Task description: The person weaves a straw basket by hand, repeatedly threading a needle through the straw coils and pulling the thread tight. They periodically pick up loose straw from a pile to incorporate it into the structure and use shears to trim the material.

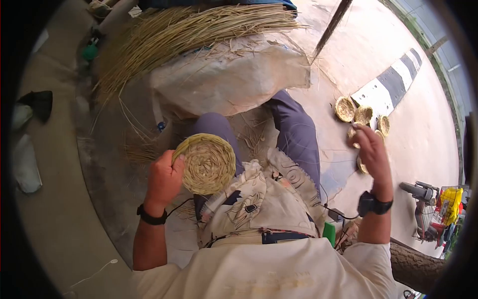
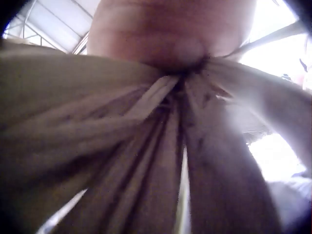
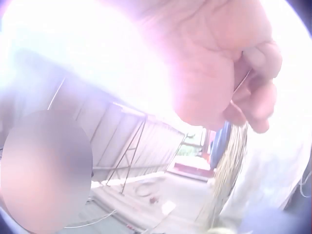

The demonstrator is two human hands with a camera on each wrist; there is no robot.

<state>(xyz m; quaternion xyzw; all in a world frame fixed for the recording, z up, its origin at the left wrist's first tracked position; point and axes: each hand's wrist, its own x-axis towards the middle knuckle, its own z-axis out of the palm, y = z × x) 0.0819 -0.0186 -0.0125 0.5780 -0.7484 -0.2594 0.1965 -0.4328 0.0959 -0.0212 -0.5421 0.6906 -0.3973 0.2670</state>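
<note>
Left wrist view: almost wholly blocked by folds of pale cloth (image 2: 122, 146), with blurred skin at the top edge; no grip is readable there. Right wrist view: overexposed and soft. The fingers (image 3: 261, 90) are curled, pinching a thin strand (image 3: 242, 82); needle or straw, cannot tell.

Head view: the left hand (image 1: 164, 179) grasps the rim of the round woven disc (image 1: 209, 164), held over the left knee, fingers hidden behind it. The right hand (image 1: 371, 149) is raised out to the right, above the small baskets (image 1: 362, 115) on the floor (image 1: 59, 219); it partly hides some of them.

Open floor lies left and far right. The straw bundle (image 1: 199, 27) and sack (image 1: 234, 74) crowd the space ahead of the knees. The floor is bare concrete, littered with straw bits.
</note>
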